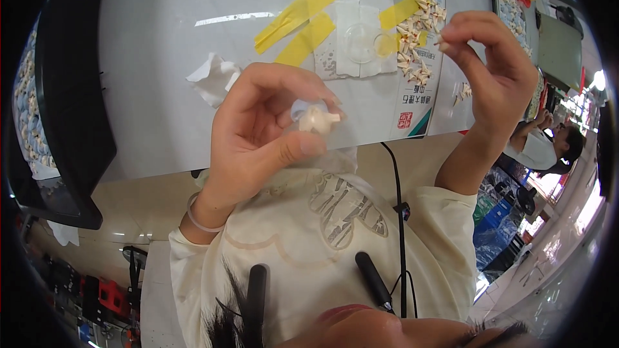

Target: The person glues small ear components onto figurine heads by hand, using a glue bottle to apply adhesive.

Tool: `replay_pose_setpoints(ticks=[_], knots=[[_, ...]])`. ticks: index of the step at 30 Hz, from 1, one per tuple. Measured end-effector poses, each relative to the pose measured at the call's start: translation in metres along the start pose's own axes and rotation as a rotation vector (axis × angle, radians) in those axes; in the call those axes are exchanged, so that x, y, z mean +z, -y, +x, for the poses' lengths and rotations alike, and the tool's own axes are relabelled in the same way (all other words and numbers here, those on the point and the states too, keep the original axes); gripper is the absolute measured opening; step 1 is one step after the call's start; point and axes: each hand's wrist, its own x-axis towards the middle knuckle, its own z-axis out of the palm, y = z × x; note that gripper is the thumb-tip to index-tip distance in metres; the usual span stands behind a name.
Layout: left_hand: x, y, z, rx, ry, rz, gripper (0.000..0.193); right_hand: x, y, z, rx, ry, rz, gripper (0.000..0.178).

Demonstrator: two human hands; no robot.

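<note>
Between the thumb and fingers of my left hand (255,129) is a small cream figure part (317,120). It is rounded, with a short stub sticking out to the right and a pale bluish piece at its upper left. My right hand (493,58) is raised over the table's right side, thumb and forefinger pinched together. What lies in that pinch is too small to make out. Just left of those fingertips is a pile of small pointed cream pieces (412,42). A shallow clear round dish (358,45) sits on white paper left of the pile.
Yellow tape strips (293,22) hold the paper to the white table (167,45). A crumpled tissue (215,79) lies behind my left hand. Black-edged trays of bluish and cream pieces stand far left (32,103) and far right (509,9). Another person (541,145) sits at the right.
</note>
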Motion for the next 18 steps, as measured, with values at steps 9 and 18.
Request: replay_pose_setpoints(ticks=[9, 18], knots=[[-0.016, 0.003, 0.009, 0.193, 0.327, 0.361, 0.029, 0.017, 0.014, 0.017, 0.080, 0.290, -0.076, 0.015], [-0.006, 0.006, 0.006, 0.102, 0.134, -0.041, 0.035, 0.028, 0.020, 0.020, 0.043, 0.311, -0.317, 0.014]])
